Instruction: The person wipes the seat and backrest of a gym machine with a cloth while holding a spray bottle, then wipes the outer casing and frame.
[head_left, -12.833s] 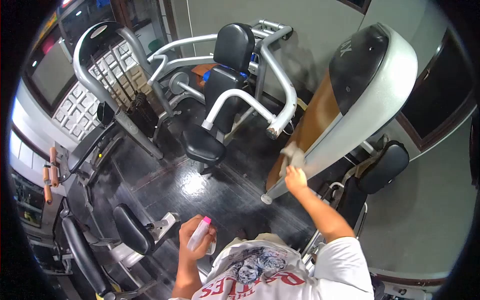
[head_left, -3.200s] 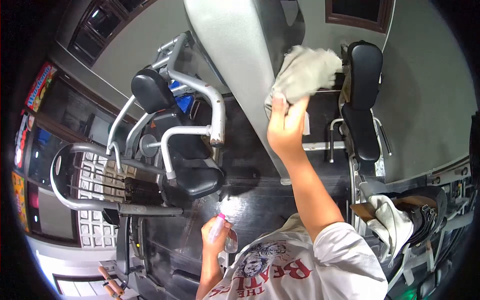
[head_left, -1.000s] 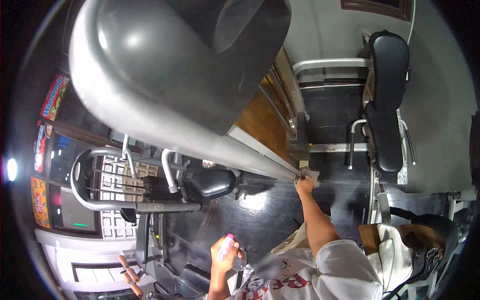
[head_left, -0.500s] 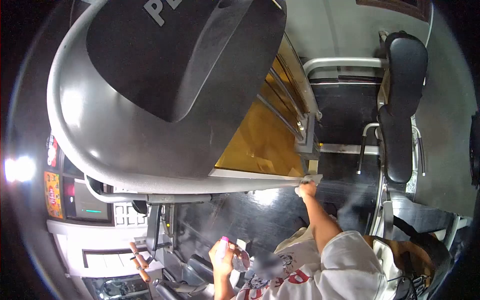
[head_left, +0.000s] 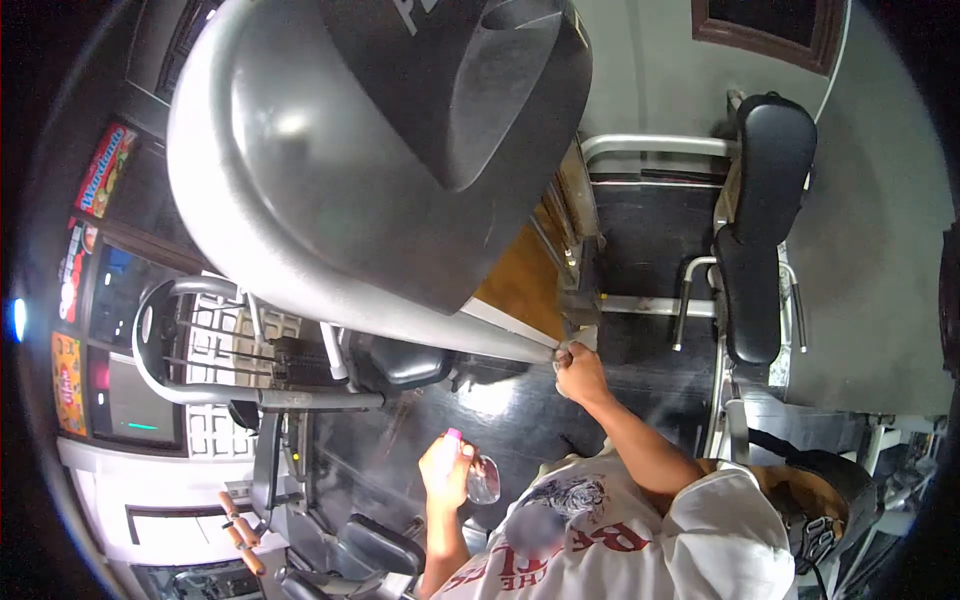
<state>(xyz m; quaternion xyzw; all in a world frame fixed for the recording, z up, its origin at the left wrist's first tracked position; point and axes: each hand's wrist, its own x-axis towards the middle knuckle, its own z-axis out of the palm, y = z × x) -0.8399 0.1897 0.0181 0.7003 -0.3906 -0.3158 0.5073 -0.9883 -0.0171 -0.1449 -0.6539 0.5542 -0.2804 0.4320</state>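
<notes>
My left hand (head_left: pixel 442 468) is closed around a spray bottle (head_left: pixel 484 482) with a pink nozzle and a clear body, held out in front of my shirt. My right hand (head_left: pixel 580 373) grips a pale cloth (head_left: pixel 586 336), partly hidden by the fingers, against the lower end of the silver frame edge of a large gym machine (head_left: pixel 330 190). The machine's rounded cover is grey and black with raised letters. Beside my right hand, an amber see-through panel (head_left: pixel 525 275) shows metal rods behind it.
A black padded bench (head_left: pixel 752 290) with silver handles stands at the right. More gym equipment (head_left: pixel 270 398) and a black seat (head_left: pixel 405 360) are on the left, over a dark shiny floor (head_left: pixel 400 470). A backpack (head_left: pixel 835 490) lies at lower right.
My view has shifted, so the machine's cover sits farther right and more of the left wall shows. My right hand is still at the frame edge with the cloth; the left keeps the spray bottle.
</notes>
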